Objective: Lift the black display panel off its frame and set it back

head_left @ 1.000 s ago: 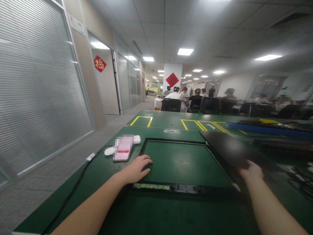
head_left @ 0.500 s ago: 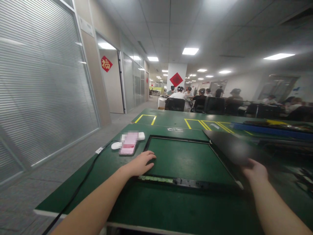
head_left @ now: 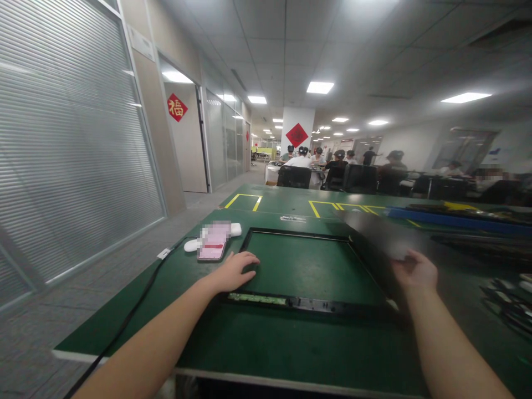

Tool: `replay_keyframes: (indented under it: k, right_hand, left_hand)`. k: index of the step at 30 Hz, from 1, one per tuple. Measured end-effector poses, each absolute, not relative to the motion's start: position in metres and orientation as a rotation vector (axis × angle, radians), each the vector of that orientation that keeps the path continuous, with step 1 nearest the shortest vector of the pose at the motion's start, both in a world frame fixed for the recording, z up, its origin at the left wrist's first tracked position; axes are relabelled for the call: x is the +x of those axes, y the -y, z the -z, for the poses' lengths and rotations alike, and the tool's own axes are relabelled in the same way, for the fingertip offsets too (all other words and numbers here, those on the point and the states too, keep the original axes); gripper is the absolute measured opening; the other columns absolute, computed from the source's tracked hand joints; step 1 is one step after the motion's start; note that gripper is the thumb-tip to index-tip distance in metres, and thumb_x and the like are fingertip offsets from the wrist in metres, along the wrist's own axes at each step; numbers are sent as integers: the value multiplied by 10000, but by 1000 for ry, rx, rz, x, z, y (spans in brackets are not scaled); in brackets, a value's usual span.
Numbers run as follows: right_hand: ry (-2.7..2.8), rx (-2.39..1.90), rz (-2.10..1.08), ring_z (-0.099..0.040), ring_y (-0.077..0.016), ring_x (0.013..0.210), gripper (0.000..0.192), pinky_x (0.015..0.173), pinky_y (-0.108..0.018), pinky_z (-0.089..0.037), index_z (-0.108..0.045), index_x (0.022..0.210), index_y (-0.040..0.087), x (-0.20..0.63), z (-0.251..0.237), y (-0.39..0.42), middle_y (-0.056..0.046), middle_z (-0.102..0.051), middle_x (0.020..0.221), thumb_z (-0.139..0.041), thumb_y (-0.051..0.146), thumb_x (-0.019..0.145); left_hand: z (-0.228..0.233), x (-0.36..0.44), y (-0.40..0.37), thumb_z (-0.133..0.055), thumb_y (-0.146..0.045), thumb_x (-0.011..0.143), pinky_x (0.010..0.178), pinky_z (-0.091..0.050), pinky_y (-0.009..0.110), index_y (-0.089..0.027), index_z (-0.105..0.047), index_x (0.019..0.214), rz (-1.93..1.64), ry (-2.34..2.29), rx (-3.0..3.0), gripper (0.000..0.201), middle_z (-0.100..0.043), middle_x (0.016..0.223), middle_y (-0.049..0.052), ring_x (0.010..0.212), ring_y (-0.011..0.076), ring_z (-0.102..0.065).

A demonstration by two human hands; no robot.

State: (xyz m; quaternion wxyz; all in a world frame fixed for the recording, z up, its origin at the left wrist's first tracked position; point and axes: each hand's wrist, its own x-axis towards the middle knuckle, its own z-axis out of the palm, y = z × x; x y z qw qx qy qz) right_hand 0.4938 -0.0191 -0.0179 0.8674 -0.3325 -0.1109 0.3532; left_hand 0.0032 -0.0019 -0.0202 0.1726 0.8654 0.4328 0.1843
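A black rectangular frame (head_left: 291, 302) lies flat on the green table (head_left: 291, 349), with green table surface showing through its opening. My left hand (head_left: 233, 271) rests palm down on the frame's near left corner. My right hand (head_left: 413, 271) grips the near edge of a dark flat panel (head_left: 374, 233), which is blurred and tilted up off the table at the frame's right side. A strip of green circuit board (head_left: 257, 298) runs along the frame's near edge.
A pink phone (head_left: 213, 246) and a white oblong device (head_left: 191, 244) lie left of the frame, with a black cable (head_left: 137, 310) running off the table's edge. Dark parts (head_left: 505, 302) lie at right. A blue bar (head_left: 453, 220) crosses the far table. Several people sit beyond.
My right hand has lifted the dark panel higher and drawn it slightly left. My left hand has stayed on the frame's corner. The camera view has shifted a little.
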Motion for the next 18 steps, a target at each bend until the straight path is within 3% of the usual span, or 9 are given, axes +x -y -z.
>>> replay_keyframes:
  k: [6, 13, 16, 18]
  right_hand:
    - [335, -673, -767, -643, -164, 792, 119, 758, -356, -576, -564, 830, 193, 475, 1, 29, -13, -650, 844, -548, 155, 718]
    - [400, -731, -911, -659, -199, 870, 169, 804, -377, -565, -619, 841, 203, 474, 8, 24, -32, -678, 850, -534, 204, 695]
    - [532, -871, -896, -665, -242, 881, 158, 820, -424, -558, -642, 823, 214, 475, 17, 19, -48, -689, 825, -538, 241, 707]
    - [595, -974, -868, -670, -260, 853, 136, 800, -430, -562, -646, 792, 213, 475, 21, 17, -58, -687, 777, -551, 267, 710]
  left_hand:
    - [20, 6, -4, -574, -413, 855, 1089, -359, 442, -202, -649, 1189, -908, -1152, 2167, 402, -629, 1287, 121, 1219, 280, -553]
    - [9, 11, -5, -487, -505, 897, 1054, -410, 420, -154, -608, 1206, -1078, -825, 1133, 483, -649, 1282, 160, 1183, 261, -609]
    - [-2, 7, -2, -469, -494, 903, 938, -504, 381, -118, -643, 1136, -1082, -676, 945, 476, -705, 1152, 173, 1077, 258, -665]
    - [-8, 5, 0, -502, -427, 892, 759, -564, 328, -109, -670, 1092, -1102, -661, 908, 411, -736, 1040, 149, 917, 240, -707]
